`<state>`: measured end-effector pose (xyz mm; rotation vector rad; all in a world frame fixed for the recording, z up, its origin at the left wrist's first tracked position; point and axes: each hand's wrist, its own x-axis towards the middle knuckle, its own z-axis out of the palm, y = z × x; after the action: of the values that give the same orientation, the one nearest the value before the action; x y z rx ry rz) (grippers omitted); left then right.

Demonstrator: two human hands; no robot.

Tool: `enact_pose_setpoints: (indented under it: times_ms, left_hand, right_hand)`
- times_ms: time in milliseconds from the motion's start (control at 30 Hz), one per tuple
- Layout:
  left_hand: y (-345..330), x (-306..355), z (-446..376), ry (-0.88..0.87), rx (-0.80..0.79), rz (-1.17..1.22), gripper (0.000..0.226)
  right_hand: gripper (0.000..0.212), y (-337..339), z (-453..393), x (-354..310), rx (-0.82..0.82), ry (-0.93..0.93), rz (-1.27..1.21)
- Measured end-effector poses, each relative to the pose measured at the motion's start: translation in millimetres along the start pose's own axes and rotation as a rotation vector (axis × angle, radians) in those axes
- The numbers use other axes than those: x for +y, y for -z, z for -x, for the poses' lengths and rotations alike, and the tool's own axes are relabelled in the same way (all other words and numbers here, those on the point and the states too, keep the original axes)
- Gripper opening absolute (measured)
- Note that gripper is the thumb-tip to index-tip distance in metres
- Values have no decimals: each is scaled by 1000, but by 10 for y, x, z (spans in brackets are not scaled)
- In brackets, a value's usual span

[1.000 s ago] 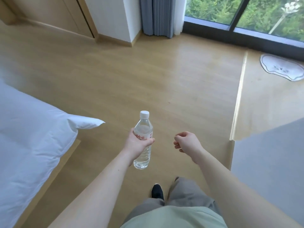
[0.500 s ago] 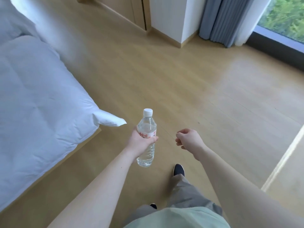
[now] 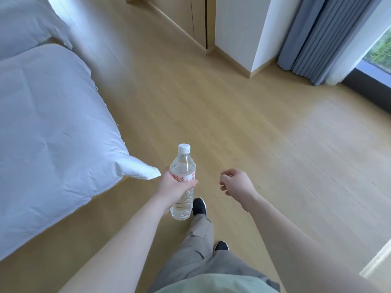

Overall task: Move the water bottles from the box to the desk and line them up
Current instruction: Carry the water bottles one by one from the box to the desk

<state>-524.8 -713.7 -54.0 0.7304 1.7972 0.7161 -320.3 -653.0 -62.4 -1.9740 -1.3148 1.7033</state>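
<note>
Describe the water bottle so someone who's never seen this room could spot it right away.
Start at the white duvet-covered bed on the left and follow it to its near corner. Just right of that corner, the left hand grips a clear plastic water bottle, upright above the wooden floor. Its white cap and red-lettered label set it apart.

Clear bottle (image 3: 183,166), white cap (image 3: 184,148), red-printed label (image 3: 182,177)

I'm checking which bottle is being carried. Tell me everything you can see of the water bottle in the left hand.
The water bottle is clear plastic with a white screw cap, closed, and a white label with red print. It looks full of clear liquid. It is held roughly upright in the air above the wooden floor, beside the bed's corner. The left hand grips it around the middle, over the label; nothing else touches it.
</note>
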Motion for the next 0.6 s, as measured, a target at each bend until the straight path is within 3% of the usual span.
enact_pose_setpoints:
  times_ms: [367,600]
  left_hand:
    - [392,785,-1248,-32,-2,89,64]
    - [822,1311,-1995,-44,18,119,62]
  right_hand:
    - [18,-11,-987,-1111,-26,-59,77]
    - [15,-98,-1477,-2000,6,21,90]
